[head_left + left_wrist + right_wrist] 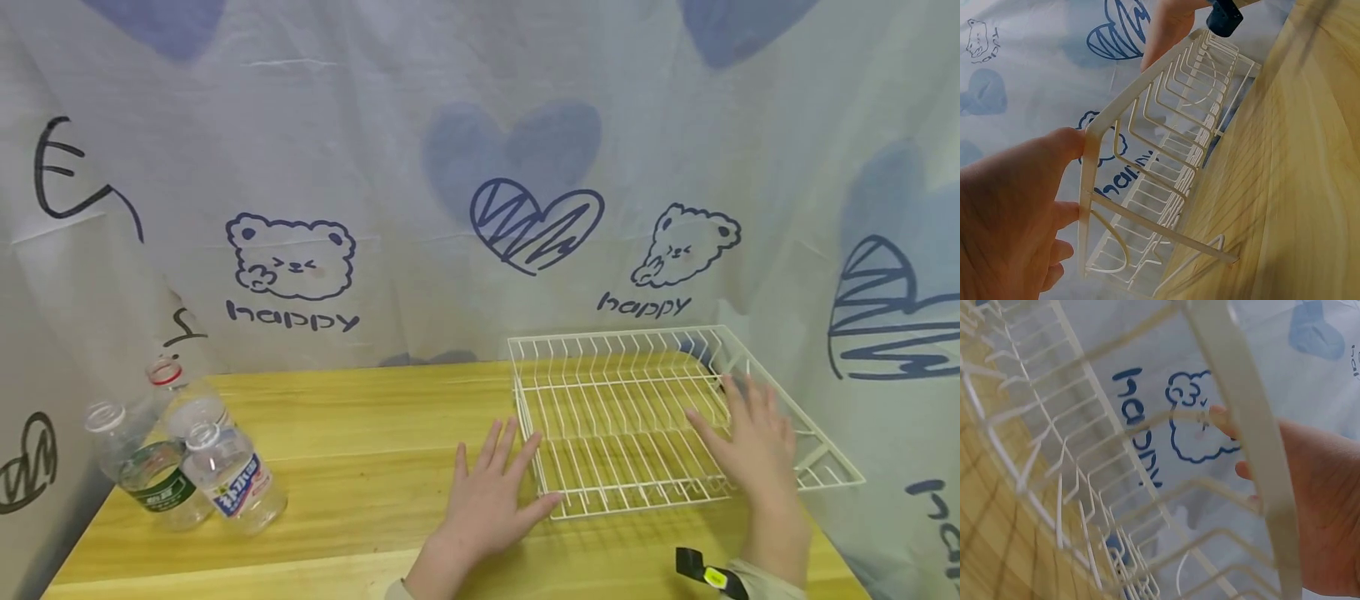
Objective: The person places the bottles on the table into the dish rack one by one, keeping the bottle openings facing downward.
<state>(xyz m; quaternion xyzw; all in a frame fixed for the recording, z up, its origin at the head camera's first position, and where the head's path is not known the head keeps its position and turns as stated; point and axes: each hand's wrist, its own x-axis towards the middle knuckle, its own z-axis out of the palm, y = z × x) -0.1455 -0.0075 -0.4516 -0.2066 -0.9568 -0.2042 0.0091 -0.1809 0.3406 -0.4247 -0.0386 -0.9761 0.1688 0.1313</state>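
Observation:
A white wire dish rack (622,486) stands on the wooden table (352,483), its rows of bent wires facing up. Beside its front left corner is my left hand (489,492), fingers spread and straight. The left wrist view shows that hand's thumb and a finger at the rack's rim (1090,156). Spread over the right part of the rack is my right hand (752,442). In the right wrist view the right hand (1329,506) lies behind the rack's rim (1260,444), partly hidden by it; whether it touches cannot be told.
Three clear plastic bottles stand together at the table's left: one with a green label (161,483), one with a blue and white label (242,486), one with a red neck ring (167,372). A printed cloth (405,208) hangs behind and beside the table.

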